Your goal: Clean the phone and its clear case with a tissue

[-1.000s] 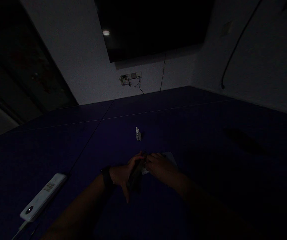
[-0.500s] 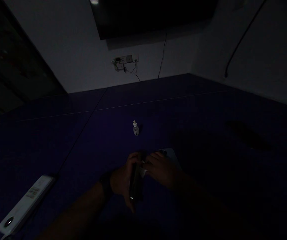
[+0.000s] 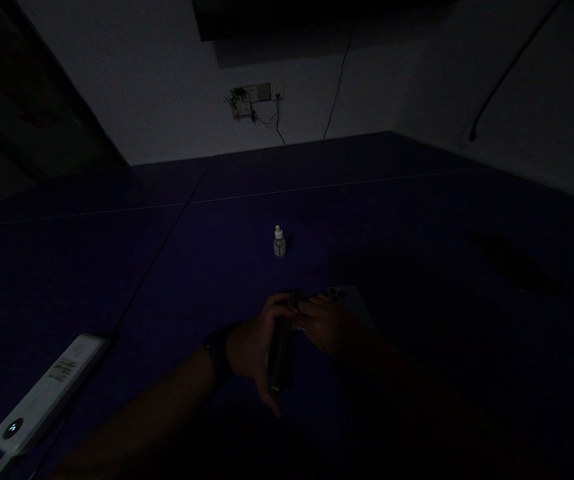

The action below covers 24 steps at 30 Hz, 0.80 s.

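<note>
The scene is very dim. My left hand [image 3: 251,347], with a dark watch at its wrist, is wrapped round a thin dark slab that looks like a phone [image 3: 281,360], tilted up on edge above the table. My right hand [image 3: 327,327] presses its curled fingers to the upper part of that phone, with a small pale cloth [image 3: 299,325] showing between fingers and phone. Partly hidden behind my right hand lies a light-coloured phone [image 3: 359,303] with round camera lenses. Beyond both hands stands a small clear dropper bottle [image 3: 279,247] with a white cap, upright.
A white power strip [image 3: 49,393] with a round dark button lies at the left on the purple table [image 3: 207,267]. At the right is a dark flat shape [image 3: 517,263]. Sockets with cables [image 3: 251,100] sit on the back wall, below a dark screen [image 3: 317,17].
The view has tipped down and shifted slightly, so everything sits higher in it. My hands keep their hold; the dark phone has turned a little, and less of the pale cloth shows.
</note>
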{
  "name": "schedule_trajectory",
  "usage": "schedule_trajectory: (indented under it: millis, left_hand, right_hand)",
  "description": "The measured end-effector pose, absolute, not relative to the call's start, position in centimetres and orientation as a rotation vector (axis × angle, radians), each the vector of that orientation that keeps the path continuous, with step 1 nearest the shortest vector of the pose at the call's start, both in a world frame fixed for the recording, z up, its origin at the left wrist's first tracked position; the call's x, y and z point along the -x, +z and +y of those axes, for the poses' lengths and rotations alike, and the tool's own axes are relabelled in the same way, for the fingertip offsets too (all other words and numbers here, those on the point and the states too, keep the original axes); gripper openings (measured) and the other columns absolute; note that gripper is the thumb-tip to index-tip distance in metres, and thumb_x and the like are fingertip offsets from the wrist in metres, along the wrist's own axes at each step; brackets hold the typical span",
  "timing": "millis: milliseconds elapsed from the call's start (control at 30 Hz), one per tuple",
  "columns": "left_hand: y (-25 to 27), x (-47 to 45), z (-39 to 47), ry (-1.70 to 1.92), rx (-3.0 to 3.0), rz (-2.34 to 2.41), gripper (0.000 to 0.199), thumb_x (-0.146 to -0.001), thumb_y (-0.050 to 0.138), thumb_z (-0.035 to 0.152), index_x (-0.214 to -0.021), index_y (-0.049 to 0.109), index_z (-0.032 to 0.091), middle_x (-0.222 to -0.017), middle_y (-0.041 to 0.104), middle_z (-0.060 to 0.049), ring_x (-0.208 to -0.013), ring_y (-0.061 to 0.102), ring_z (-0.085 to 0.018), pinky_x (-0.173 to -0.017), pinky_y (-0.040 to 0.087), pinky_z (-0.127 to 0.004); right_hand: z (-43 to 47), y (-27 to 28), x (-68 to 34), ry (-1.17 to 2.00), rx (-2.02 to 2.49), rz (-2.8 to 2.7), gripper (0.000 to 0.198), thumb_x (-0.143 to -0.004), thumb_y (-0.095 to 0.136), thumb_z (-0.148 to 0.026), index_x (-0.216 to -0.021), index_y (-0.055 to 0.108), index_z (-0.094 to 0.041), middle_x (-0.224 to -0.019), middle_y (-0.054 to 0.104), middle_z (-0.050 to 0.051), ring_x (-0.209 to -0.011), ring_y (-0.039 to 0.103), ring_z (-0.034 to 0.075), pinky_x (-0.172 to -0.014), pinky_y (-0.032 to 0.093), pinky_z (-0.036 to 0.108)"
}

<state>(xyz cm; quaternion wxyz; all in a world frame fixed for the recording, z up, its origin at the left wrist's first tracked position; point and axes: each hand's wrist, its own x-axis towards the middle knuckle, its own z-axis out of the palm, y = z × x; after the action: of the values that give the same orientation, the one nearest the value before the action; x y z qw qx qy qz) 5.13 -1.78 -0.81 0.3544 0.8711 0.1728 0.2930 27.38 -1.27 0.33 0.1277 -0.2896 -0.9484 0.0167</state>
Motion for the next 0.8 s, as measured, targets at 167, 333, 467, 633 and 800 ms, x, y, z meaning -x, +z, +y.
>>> schedule_trajectory:
  millis: [167, 333, 467, 633, 800]
  left_hand:
    - [-1.1, -5.3, -1.4, 0.837, -2.283, 0.371, 0.143, -0.025, 0.087, 0.077, -0.140, 0.016, 0.029, -0.140, 0.025, -0.017, -0.137, 0.030, -0.047, -0.109, 0.034, -0.062]
    - [-0.4, -5.2, -1.6, 0.815, -2.232, 0.339, 0.140, -0.029, 0.085, 0.079, -0.139, 0.013, 0.032, -0.141, 0.020, -0.015, -0.136, 0.032, -0.044, -0.110, 0.034, -0.060]
    - [-0.8, -5.2, -1.4, 0.817, -2.223, 0.324, 0.141, -0.026, 0.085, 0.079, -0.138, 0.014, 0.032, -0.141, 0.020, -0.016, -0.134, 0.034, -0.044, -0.109, 0.035, -0.060]
    - [-1.4, -5.2, -1.1, 0.834, -2.257, 0.337, 0.143, -0.022, 0.082, 0.082, -0.138, 0.017, 0.030, -0.139, 0.022, -0.016, -0.133, 0.032, -0.045, -0.110, 0.030, -0.062]
    - [-0.9, -5.4, -1.0, 0.841, -2.226, 0.289, 0.137, -0.028, 0.082, 0.082, -0.137, 0.016, 0.033, -0.139, 0.022, -0.014, -0.133, 0.035, -0.041, -0.109, 0.035, -0.057]
  right_hand:
    - [-2.1, 0.5, -27.5, 0.101, 0.674, -2.806, 0.021, -0.097, 0.052, -0.014, -0.107, 0.069, -0.020, -0.100, 0.070, 0.006, -0.087, 0.061, 0.020, -0.080, 0.041, 0.035]
    - [-1.0, 0.7, -27.4, -0.028, 0.928, -2.734, 0.021, -0.096, 0.055, -0.014, -0.109, 0.071, -0.019, -0.096, 0.068, 0.008, -0.086, 0.061, 0.021, -0.077, 0.041, 0.035]
    - [-0.8, 0.5, -27.3, -0.036, 0.939, -2.758, 0.018, -0.095, 0.056, -0.014, -0.103, 0.071, -0.017, -0.095, 0.069, 0.009, -0.084, 0.062, 0.021, -0.076, 0.040, 0.034]
    - [-2.0, 0.5, -27.3, 0.045, 0.748, -2.821, 0.021, -0.094, 0.056, -0.013, -0.108, 0.070, -0.019, -0.100, 0.071, 0.007, -0.087, 0.062, 0.020, -0.080, 0.041, 0.034]
    - [-1.4, 1.5, -27.0, -0.039, 1.084, -2.750, 0.022, -0.094, 0.054, -0.012, -0.106, 0.072, -0.018, -0.098, 0.071, 0.009, -0.088, 0.061, 0.022, -0.079, 0.042, 0.035]
